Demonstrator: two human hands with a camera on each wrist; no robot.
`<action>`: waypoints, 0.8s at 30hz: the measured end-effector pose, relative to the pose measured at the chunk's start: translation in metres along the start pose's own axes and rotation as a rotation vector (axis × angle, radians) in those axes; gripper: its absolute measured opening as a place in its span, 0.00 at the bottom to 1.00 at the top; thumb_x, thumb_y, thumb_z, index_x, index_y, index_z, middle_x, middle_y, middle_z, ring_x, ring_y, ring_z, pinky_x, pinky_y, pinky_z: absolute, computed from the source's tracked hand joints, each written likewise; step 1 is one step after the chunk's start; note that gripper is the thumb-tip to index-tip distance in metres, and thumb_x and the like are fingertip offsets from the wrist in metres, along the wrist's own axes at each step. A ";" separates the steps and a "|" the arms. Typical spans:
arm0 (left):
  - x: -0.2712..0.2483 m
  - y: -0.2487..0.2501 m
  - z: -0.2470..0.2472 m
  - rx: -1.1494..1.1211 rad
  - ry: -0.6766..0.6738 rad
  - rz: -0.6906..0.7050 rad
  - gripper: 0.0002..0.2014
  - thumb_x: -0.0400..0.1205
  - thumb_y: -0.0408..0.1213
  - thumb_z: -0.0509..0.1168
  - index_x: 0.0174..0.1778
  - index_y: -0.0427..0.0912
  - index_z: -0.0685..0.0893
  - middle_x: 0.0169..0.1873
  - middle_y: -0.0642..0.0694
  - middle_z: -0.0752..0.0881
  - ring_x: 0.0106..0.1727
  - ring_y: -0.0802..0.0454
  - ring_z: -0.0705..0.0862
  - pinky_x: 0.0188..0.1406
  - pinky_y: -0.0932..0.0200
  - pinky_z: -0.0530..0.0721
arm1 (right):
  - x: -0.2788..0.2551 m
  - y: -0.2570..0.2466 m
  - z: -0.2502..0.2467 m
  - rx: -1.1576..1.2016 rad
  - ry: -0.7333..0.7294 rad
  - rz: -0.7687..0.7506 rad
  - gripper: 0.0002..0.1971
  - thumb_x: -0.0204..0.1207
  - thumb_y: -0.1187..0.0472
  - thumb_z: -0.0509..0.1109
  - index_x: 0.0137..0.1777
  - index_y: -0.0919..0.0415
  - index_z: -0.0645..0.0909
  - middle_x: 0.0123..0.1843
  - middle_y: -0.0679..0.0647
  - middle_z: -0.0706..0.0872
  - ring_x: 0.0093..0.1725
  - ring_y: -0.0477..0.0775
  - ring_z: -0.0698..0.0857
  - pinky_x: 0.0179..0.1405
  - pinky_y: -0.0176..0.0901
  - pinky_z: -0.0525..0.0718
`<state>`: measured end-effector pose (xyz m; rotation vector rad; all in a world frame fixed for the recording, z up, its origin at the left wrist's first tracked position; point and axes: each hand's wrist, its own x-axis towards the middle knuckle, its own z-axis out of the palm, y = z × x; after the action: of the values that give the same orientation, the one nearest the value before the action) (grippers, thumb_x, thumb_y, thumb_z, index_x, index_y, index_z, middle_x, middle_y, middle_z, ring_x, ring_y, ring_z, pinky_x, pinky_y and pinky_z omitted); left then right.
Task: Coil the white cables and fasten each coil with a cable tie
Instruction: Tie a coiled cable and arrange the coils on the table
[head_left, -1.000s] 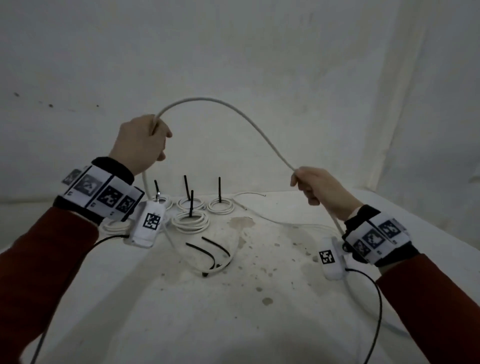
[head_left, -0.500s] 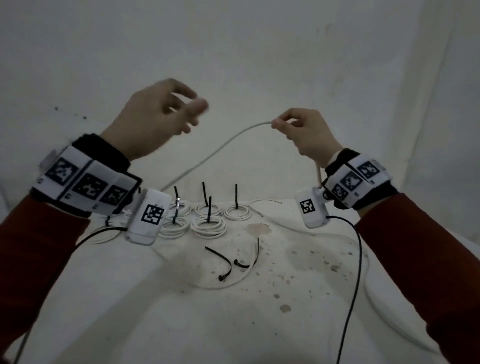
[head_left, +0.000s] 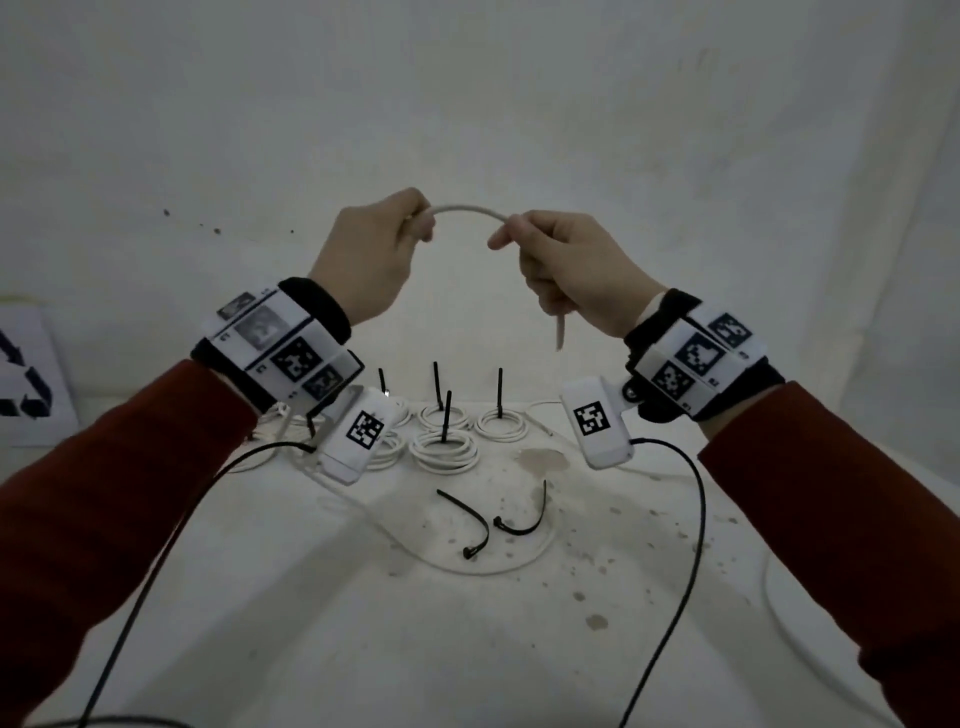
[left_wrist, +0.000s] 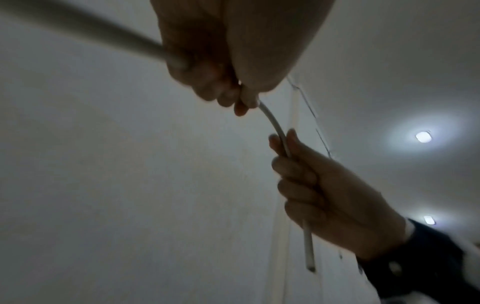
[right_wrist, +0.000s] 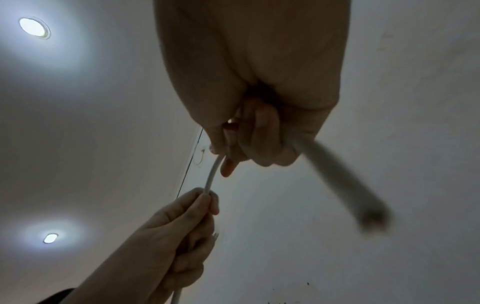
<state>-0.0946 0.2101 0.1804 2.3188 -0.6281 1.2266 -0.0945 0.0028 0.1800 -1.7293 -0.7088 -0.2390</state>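
No readable writing shows anywhere; the only markings are black-and-white square code patterns on the wristbands (head_left: 291, 347) and on the two white camera units (head_left: 597, 422) below the wrists, and part of a dark arrow symbol on a white sheet (head_left: 26, 382) at the far left edge. Both hands are raised above the table (head_left: 363, 623), close together but not touching. The left hand (head_left: 366, 254) has its fingers curled round the white cable (head_left: 465, 209), and the right hand (head_left: 574, 270) grips the same cable in a closed fist. Between the two fists a short stretch of cable arches upward, running left to right, and a short free end points straight down out of the bottom of the right fist, its cut tip hanging in the air. In the left wrist view a blurred length of the cable leaves the left hand (left_wrist: 233, 61) toward the camera. On the table, more white cable lies in a loose loop around two black cable ties (head_left: 475, 525), which lie near each other in the middle. Farther back stand several finished white coils (head_left: 444, 449), each with a black tie tail sticking upright. The near part of the stained tabletop is bare apart from the black wrist-camera leads (head_left: 680, 571), and the table's right edge falls away below the right sleeve (head_left: 857, 519).
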 end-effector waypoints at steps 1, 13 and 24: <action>0.001 -0.006 -0.002 0.013 0.013 -0.007 0.12 0.87 0.41 0.56 0.45 0.39 0.81 0.29 0.44 0.79 0.29 0.46 0.74 0.27 0.62 0.66 | -0.004 0.003 -0.003 0.044 -0.018 0.036 0.14 0.88 0.56 0.56 0.47 0.61 0.80 0.20 0.43 0.64 0.19 0.43 0.58 0.18 0.33 0.56; -0.025 -0.018 0.019 -0.159 -0.106 -0.112 0.11 0.87 0.42 0.56 0.42 0.47 0.82 0.30 0.47 0.79 0.34 0.47 0.77 0.30 0.72 0.69 | -0.041 -0.002 -0.041 1.078 -0.172 -0.014 0.08 0.77 0.65 0.58 0.49 0.66 0.78 0.28 0.49 0.71 0.28 0.47 0.67 0.28 0.36 0.69; -0.082 0.024 0.071 0.060 -0.254 0.280 0.23 0.81 0.55 0.46 0.47 0.45 0.83 0.40 0.50 0.87 0.37 0.44 0.84 0.30 0.57 0.74 | -0.030 0.025 -0.031 0.086 0.399 -0.311 0.09 0.85 0.72 0.58 0.50 0.63 0.78 0.42 0.55 0.90 0.36 0.50 0.88 0.42 0.37 0.85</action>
<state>-0.1044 0.1654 0.0792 2.5243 -1.0464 1.0841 -0.0976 -0.0394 0.1532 -1.4250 -0.6759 -0.7357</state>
